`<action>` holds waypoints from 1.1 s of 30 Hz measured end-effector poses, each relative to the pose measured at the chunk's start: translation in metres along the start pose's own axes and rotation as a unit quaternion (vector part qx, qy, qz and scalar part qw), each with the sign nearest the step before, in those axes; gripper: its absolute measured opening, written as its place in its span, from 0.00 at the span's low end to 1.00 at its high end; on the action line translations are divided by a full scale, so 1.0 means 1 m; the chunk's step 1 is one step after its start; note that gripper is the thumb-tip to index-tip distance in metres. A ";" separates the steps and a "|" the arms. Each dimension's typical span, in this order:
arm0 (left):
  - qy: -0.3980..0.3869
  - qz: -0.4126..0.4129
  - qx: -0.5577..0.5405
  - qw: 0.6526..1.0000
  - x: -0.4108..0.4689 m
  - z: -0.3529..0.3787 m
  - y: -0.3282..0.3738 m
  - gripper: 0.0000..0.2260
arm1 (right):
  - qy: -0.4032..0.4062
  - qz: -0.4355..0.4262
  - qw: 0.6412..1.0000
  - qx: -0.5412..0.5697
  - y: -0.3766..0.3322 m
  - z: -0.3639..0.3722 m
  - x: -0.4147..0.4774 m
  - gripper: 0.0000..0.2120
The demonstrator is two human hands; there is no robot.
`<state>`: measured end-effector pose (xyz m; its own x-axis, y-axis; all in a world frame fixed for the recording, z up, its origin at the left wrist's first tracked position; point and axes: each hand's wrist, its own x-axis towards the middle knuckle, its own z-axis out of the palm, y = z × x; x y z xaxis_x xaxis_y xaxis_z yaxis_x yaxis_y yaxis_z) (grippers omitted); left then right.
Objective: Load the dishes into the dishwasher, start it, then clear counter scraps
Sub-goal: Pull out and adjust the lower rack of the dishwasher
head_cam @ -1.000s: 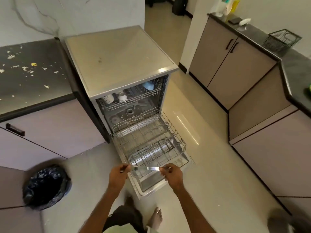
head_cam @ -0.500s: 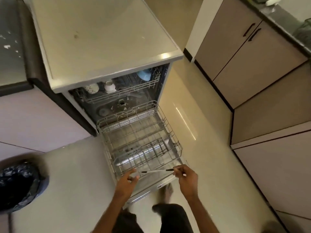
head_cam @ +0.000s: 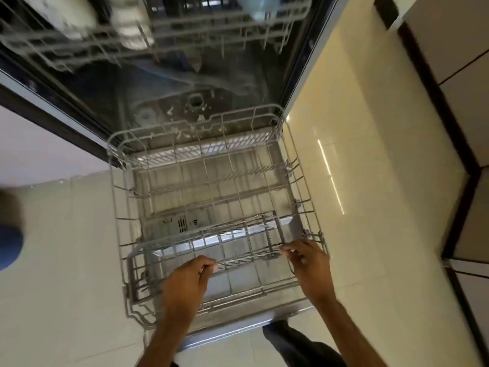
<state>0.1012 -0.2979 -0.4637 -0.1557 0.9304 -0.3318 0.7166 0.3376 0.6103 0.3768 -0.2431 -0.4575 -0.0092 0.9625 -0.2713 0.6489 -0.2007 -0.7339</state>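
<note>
Both hands are holding a thin utensil (head_cam: 246, 260) over the cutlery basket (head_cam: 232, 231) at the front of the pulled-out lower rack (head_cam: 304, 197), the left hand (head_cam: 185, 284) and right hand (head_cam: 311, 268) each pinching one end in their fingers, its long axis lying left to right, its right end sitting slightly farther in.

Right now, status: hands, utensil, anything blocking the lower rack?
Left hand and right hand each pinch an end of the thin utensil over the cutlery basket. Lower rack pulled out. Nothing blocking.
</note>
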 end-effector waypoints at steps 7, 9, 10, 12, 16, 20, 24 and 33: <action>0.109 0.019 0.069 0.992 0.037 0.079 -0.028 0.15 | -0.017 -0.077 0.992 -0.095 0.060 0.045 0.071 0.08; 0.119 0.006 0.067 0.991 0.040 0.084 -0.032 0.13 | -0.026 -0.079 0.990 -0.114 0.067 0.050 0.077 0.07; 0.124 0.006 0.070 0.990 0.040 0.086 -0.033 0.13 | -0.029 -0.083 0.989 -0.121 0.069 0.052 0.076 0.07; 0.125 0.007 0.082 0.989 0.041 0.088 -0.037 0.12 | -0.031 -0.096 0.984 -0.145 0.071 0.051 0.074 0.07; 0.115 0.017 0.118 0.986 0.047 0.090 -0.043 0.12 | -0.022 -0.104 0.975 -0.194 0.067 0.052 0.071 0.06; 0.090 0.022 0.140 0.986 0.051 0.087 -0.046 0.14 | -0.019 -0.100 0.971 -0.216 0.067 0.056 0.071 0.05; 0.083 0.018 0.137 0.987 0.052 0.086 -0.045 0.15 | -0.006 -0.104 0.962 -0.252 0.066 0.060 0.071 0.06; 0.111 0.046 0.156 0.980 0.050 0.081 -0.037 0.12 | 0.019 -0.155 0.945 -0.289 0.075 0.054 0.068 0.13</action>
<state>0.1219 -0.2761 -0.5616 -0.2007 0.9746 -0.0995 0.9019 0.2235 0.3696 0.3836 -0.2027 -0.5646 -0.2457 0.9669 -0.0688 0.9268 0.2136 -0.3088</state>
